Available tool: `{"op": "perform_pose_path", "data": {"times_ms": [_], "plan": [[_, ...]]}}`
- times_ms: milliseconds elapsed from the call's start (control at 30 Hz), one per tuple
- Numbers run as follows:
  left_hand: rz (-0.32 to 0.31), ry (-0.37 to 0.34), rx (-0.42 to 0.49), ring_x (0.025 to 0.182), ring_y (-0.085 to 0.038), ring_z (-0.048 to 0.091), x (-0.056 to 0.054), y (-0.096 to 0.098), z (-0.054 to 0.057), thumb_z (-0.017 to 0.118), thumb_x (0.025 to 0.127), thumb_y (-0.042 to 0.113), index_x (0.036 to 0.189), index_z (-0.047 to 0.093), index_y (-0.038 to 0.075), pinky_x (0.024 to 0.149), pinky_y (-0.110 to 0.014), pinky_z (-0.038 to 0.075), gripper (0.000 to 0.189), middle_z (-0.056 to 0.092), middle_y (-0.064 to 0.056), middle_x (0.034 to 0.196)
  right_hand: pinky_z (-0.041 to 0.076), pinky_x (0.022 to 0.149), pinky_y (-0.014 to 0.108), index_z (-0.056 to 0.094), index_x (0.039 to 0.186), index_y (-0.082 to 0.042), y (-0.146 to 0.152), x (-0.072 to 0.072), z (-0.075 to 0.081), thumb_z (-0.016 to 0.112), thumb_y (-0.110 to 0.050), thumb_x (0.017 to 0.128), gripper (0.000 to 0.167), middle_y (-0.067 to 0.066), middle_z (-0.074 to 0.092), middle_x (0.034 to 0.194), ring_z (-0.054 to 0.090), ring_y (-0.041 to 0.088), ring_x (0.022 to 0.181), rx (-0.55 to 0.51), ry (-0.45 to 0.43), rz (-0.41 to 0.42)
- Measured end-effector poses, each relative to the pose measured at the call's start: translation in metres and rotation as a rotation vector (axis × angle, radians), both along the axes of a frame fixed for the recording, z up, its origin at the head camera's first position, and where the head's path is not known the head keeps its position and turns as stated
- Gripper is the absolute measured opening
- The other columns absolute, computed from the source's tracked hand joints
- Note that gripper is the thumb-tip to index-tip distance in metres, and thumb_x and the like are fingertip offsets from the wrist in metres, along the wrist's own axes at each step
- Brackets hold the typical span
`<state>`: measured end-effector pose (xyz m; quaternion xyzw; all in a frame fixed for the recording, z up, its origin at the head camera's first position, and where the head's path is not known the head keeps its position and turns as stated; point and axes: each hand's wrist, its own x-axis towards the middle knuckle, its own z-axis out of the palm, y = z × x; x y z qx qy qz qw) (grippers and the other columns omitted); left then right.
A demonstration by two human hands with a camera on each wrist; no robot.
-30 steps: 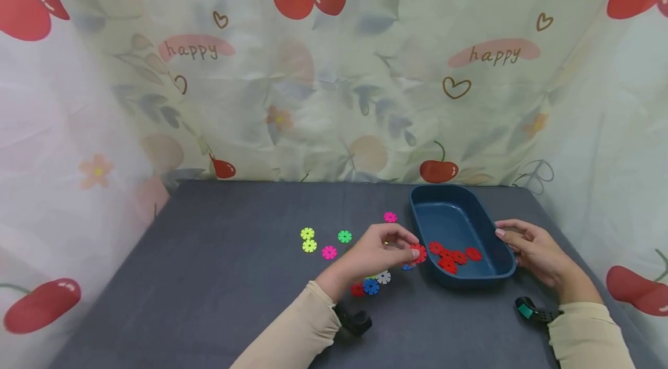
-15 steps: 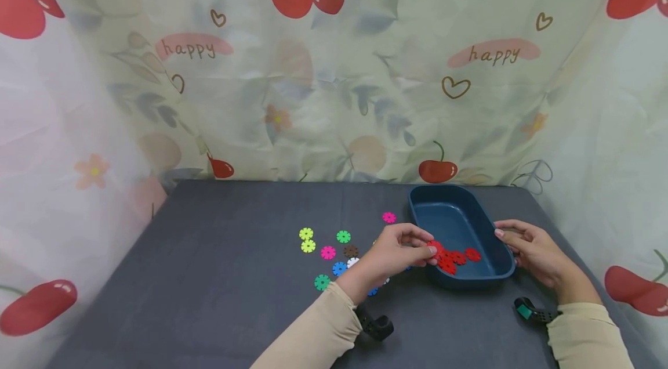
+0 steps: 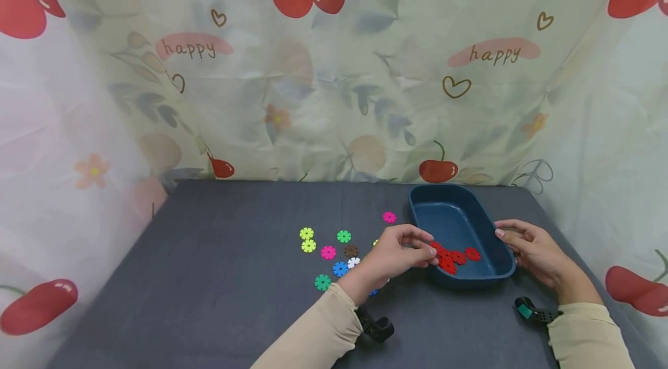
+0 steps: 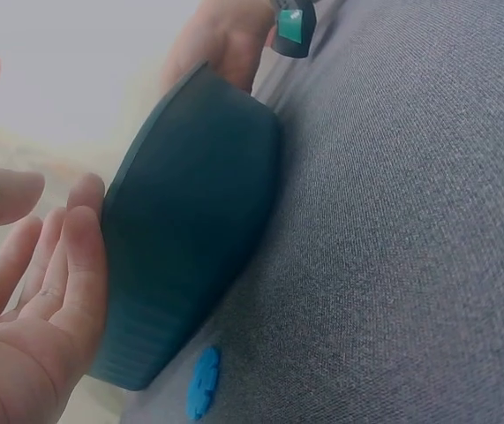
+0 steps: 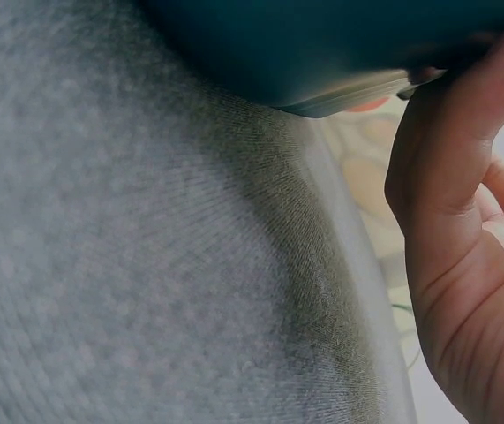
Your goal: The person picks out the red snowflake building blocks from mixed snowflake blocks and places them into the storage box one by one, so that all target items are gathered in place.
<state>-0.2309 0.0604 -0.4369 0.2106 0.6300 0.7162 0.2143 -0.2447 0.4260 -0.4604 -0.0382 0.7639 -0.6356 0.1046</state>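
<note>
My left hand [image 3: 399, 250] is at the near left rim of a dark blue tray [image 3: 459, 212]. In the left wrist view its thumb [image 4: 4, 199] stands apart from the fingers [image 4: 84, 234], with nothing visible between them. Several red notched discs [image 3: 459, 257] lie in the tray's near end, partly hidden by that hand's fingertips. On the far side, my right hand [image 3: 537, 250] holds the tray's right rim, its fingers bent against the wall in the right wrist view.
Left of the tray lie notched discs: yellow [image 3: 308, 246], green [image 3: 344, 236], pink [image 3: 328, 252], brown [image 3: 351, 250], blue [image 3: 340, 268] and white [image 3: 354, 263]. Another pink disc [image 3: 389, 217] lies by the tray's far left side. Patterned curtains [image 3: 334, 96] border the dark table [image 3: 224, 276].
My left hand has moved right to the tray's rim and let go of the red disc it pinched, which now lies among the others. The right hand has stayed put.
</note>
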Motion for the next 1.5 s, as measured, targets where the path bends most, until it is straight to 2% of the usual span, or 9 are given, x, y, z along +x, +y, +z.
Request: {"op": "perform_pose_path", "data": {"times_ms": [333,567,633,767,933,1033,1133,1200,1500], "plan": [[-0.005,0.032,-0.009,0.098,-0.028,0.08,-0.002,-0.006,0.003,0.073,0.101,0.012,0.124,0.07,0.004,0.09,-0.031,0.063,0.025,0.078,-0.016,0.107,0.064,0.072,0.034,0.06,0.126,-0.03,0.0,0.001,-0.001,0.056,-0.022,0.112,0.017,-0.01,0.078,0.103,0.074,0.011,0.086,0.039,-0.008,-0.021],[-0.008,0.079,-0.06,0.107,-0.04,0.076,-0.008,-0.025,0.014,0.075,0.1,0.015,0.119,0.073,0.009,0.097,-0.045,0.062,0.02,0.077,-0.008,0.104,0.063,0.073,0.034,0.06,0.128,-0.031,0.001,0.001,-0.001,0.056,-0.024,0.112,0.018,-0.012,0.075,0.107,0.073,0.011,0.087,0.036,-0.015,-0.028],[-0.007,0.098,-0.072,0.109,-0.044,0.075,-0.009,-0.034,0.019,0.075,0.1,0.015,0.119,0.073,0.006,0.096,-0.043,0.063,0.021,0.076,-0.007,0.104,0.063,0.074,0.034,0.06,0.127,-0.031,0.002,0.001,-0.001,0.056,-0.022,0.112,0.018,-0.012,0.075,0.107,0.074,0.011,0.087,0.025,-0.012,-0.029],[-0.017,0.169,-0.134,0.107,-0.041,0.075,-0.011,-0.054,0.024,0.076,0.099,0.018,0.119,0.073,0.006,0.092,-0.036,0.063,0.023,0.076,-0.005,0.105,0.063,0.074,0.034,0.06,0.127,-0.032,0.001,0.001,-0.001,0.056,-0.022,0.112,0.018,-0.012,0.075,0.108,0.073,0.011,0.086,0.017,-0.015,-0.03],[-0.089,0.317,-0.273,0.104,-0.041,0.075,-0.01,-0.08,0.025,0.077,0.098,0.017,0.112,0.074,0.012,0.087,-0.034,0.062,0.016,0.075,-0.001,0.105,0.063,0.073,0.034,0.06,0.127,-0.032,0.0,0.0,-0.002,0.057,-0.023,0.112,0.018,-0.012,0.074,0.108,0.073,0.011,0.086,0.023,-0.02,-0.035],[-0.109,0.384,-0.345,0.094,-0.029,0.076,-0.007,-0.093,0.024,0.079,0.097,0.016,0.106,0.075,0.014,0.083,-0.029,0.062,0.01,0.075,0.0,0.101,0.063,0.073,0.034,0.061,0.126,-0.033,-0.001,0.0,-0.001,0.057,-0.023,0.112,0.018,-0.012,0.074,0.107,0.072,0.01,0.085,0.018,-0.022,-0.034],[-0.115,0.416,-0.412,0.088,-0.014,0.074,-0.002,-0.104,0.022,0.081,0.095,0.016,0.102,0.075,0.011,0.083,-0.025,0.061,0.01,0.075,0.001,0.098,0.063,0.072,0.033,0.062,0.125,-0.033,-0.002,-0.001,0.0,0.057,-0.022,0.112,0.018,-0.012,0.074,0.106,0.072,0.01,0.084,0.009,-0.021,-0.033],[-0.123,0.427,-0.451,0.087,-0.01,0.072,0.001,-0.11,0.02,0.081,0.094,0.016,0.102,0.075,0.008,0.083,-0.025,0.061,0.013,0.074,0.001,0.097,0.062,0.072,0.033,0.062,0.125,-0.033,-0.002,-0.001,0.0,0.057,-0.022,0.112,0.018,-0.012,0.074,0.106,0.072,0.01,0.084,0.004,-0.019,-0.03],[-0.161,0.445,-0.6,0.087,-0.01,0.072,0.009,-0.13,0.012,0.083,0.091,0.012,0.105,0.076,0.004,0.082,-0.023,0.058,0.018,0.074,-0.005,0.102,0.063,0.071,0.033,0.064,0.124,-0.032,-0.002,0.001,-0.002,0.055,-0.019,0.112,0.019,-0.011,0.076,0.105,0.074,0.011,0.083,-0.025,-0.011,-0.02]]}}
